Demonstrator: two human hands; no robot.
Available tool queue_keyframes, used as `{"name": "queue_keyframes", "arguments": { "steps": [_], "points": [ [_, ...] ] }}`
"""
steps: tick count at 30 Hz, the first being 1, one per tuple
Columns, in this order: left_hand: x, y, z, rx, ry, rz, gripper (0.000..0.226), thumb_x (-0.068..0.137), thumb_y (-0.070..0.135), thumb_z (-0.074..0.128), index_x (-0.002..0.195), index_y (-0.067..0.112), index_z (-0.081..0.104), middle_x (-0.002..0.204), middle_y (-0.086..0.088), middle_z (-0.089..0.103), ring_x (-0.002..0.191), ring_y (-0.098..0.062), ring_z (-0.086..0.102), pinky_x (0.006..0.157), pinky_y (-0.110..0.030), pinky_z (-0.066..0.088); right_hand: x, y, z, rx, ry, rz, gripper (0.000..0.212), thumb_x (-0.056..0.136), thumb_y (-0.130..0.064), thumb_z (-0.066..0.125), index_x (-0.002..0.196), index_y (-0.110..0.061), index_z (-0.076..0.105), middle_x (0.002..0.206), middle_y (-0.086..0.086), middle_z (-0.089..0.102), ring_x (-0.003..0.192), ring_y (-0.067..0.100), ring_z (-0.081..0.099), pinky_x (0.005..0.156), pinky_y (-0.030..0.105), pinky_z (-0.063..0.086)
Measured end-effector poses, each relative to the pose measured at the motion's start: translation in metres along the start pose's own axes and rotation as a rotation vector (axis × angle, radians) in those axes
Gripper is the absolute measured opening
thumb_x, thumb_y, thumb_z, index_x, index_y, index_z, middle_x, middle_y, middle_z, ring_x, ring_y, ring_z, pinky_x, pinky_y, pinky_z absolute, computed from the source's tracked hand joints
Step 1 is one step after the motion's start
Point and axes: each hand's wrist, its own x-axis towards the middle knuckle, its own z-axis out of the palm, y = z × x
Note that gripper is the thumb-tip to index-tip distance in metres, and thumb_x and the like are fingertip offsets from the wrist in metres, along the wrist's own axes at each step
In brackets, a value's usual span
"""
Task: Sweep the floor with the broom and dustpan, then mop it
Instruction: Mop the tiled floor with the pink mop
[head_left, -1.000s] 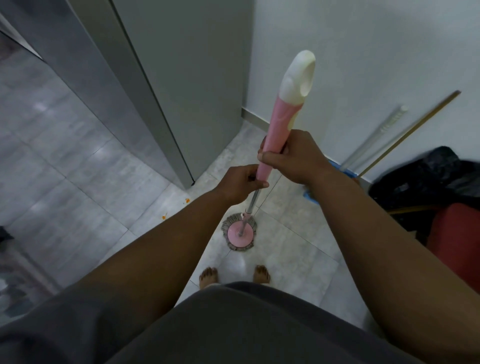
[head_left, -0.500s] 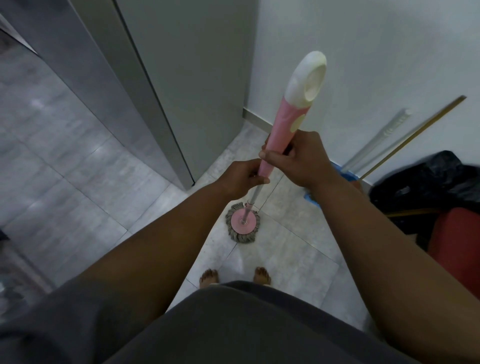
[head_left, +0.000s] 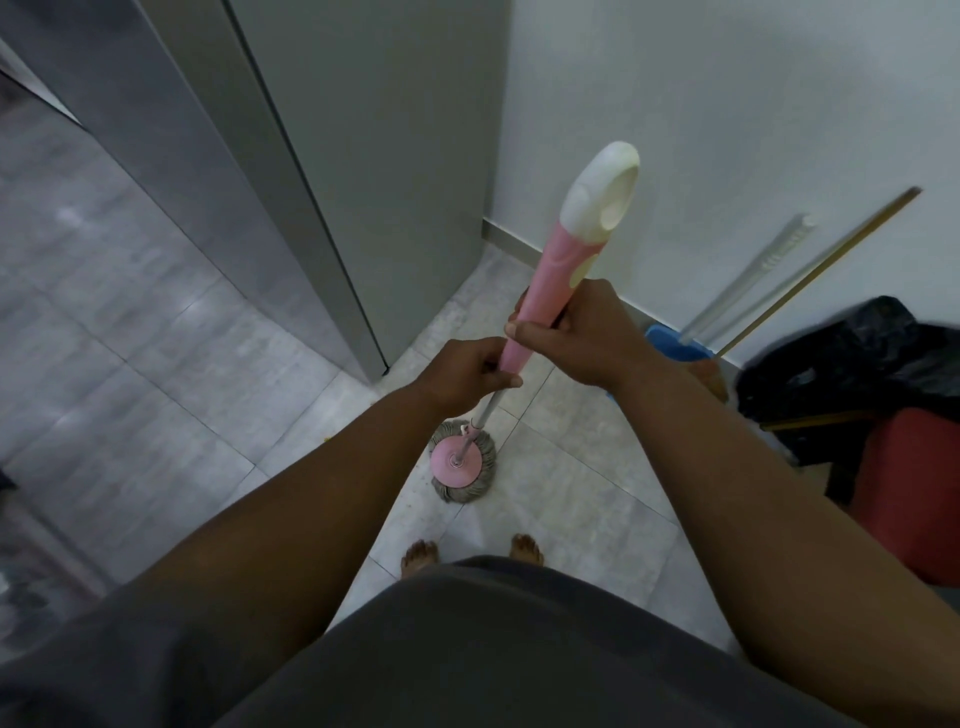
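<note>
Mopping seems under way, sweeping apparently finished: on the pale grey tiled floor (head_left: 156, 364) the pink-handled spin mop (head_left: 558, 283) presses its round grey head (head_left: 462, 465) near the bare feet (head_left: 418, 553), blue plastic dustpan (head_left: 670, 343) parked by the wall, right hand (head_left: 582, 338) and left hand (head_left: 467, 369) both wrapped round the handle.

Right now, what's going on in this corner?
A person is mopping. Both hands grip the pink mop handle, the right hand above the left hand. The round mop head rests on the tiled floor just ahead of the person's bare feet, close to a grey door. Off to the right, what look like the broom stick and a blue dustpan lean against the white wall beside a black bag, so the sweeping seems done.
</note>
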Motion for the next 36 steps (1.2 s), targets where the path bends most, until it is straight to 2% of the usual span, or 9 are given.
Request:
{"name": "queue_keyframes", "arguments": {
  "steps": [5,10,13,15,19,22,26,28,36],
  "points": [
    [-0.002,0.006,0.007,-0.037,0.028,0.045,0.039,0.09,0.028,0.07,0.126,0.014,0.064,0.112,-0.006,0.071,0.097,-0.017,0.065,0.089,-0.028,0.051,-0.003,-0.002,-0.004,-0.057,0.054,-0.026,0.028,0.079,-0.034,0.072,0.083,-0.007,0.069,0.071,0.005,0.068,0.067,0.017,0.067,0.062,0.034,0.057],
    [0.009,0.018,0.011,-0.07,0.043,0.038,0.034,0.09,0.026,0.071,0.121,0.012,0.065,0.104,0.001,0.068,0.09,-0.01,0.06,0.078,-0.013,0.045,0.0,-0.005,-0.015,-0.111,0.095,-0.098,0.028,0.077,-0.035,0.072,0.083,-0.008,0.07,0.071,0.004,0.069,0.067,0.016,0.067,0.064,0.034,0.057],
    [0.012,0.017,0.017,-0.076,0.027,0.004,0.03,0.089,0.024,0.072,0.114,0.011,0.066,0.093,0.008,0.062,0.084,-0.007,0.059,0.074,-0.012,0.043,-0.003,-0.002,-0.013,-0.184,0.084,-0.168,0.027,0.079,-0.032,0.073,0.086,-0.005,0.071,0.075,0.006,0.071,0.069,0.019,0.067,0.066,0.031,0.054],
    [0.011,0.014,0.022,-0.038,0.017,-0.011,0.027,0.089,0.024,0.073,0.111,0.009,0.068,0.089,0.009,0.06,0.08,-0.005,0.057,0.07,-0.009,0.04,-0.007,0.001,-0.007,-0.214,0.059,-0.19,0.026,0.08,-0.029,0.074,0.087,-0.005,0.071,0.077,0.006,0.071,0.068,0.017,0.066,0.065,0.026,0.051],
    [0.008,0.01,0.025,-0.03,-0.012,-0.008,0.026,0.09,0.024,0.071,0.109,0.008,0.069,0.09,0.009,0.061,0.082,-0.005,0.058,0.074,-0.013,0.042,-0.012,0.004,-0.003,-0.198,0.058,-0.2,0.024,0.08,-0.028,0.075,0.088,-0.005,0.071,0.077,0.004,0.071,0.066,0.014,0.064,0.062,0.012,0.045],
    [0.006,0.008,0.017,0.054,-0.022,0.018,0.026,0.09,0.029,0.07,0.107,0.01,0.069,0.08,0.016,0.056,0.069,0.006,0.052,0.065,-0.008,0.037,-0.012,0.002,-0.002,-0.154,0.052,-0.212,0.025,0.081,-0.029,0.075,0.089,-0.006,0.071,0.079,0.003,0.071,0.069,0.012,0.065,0.066,0.019,0.051],
    [0.003,0.004,0.004,0.127,-0.052,0.05,0.03,0.091,0.031,0.069,0.114,0.011,0.067,0.103,-0.003,0.069,0.088,-0.015,0.064,0.08,-0.027,0.052,-0.008,0.001,0.002,-0.101,0.037,-0.15,0.027,0.08,-0.035,0.074,0.094,-0.011,0.071,0.082,-0.004,0.07,0.073,0.007,0.066,0.07,0.022,0.054],
    [0.001,-0.001,0.0,0.156,-0.066,0.062,0.031,0.091,0.03,0.068,0.115,0.011,0.066,0.106,-0.007,0.071,0.094,-0.021,0.066,0.085,-0.034,0.054,-0.006,0.001,0.008,-0.057,0.018,-0.102,0.026,0.08,-0.035,0.073,0.093,-0.013,0.071,0.08,-0.006,0.07,0.074,0.006,0.066,0.071,0.024,0.054],
    [-0.002,-0.006,-0.003,0.147,0.014,0.085,0.031,0.092,0.028,0.068,0.116,0.009,0.064,0.101,-0.009,0.071,0.088,-0.021,0.065,0.079,-0.031,0.051,0.005,-0.005,0.012,-0.041,0.008,-0.068,0.023,0.079,-0.032,0.072,0.088,-0.011,0.07,0.077,-0.001,0.07,0.072,0.01,0.067,0.069,0.03,0.056]
  ]
}}
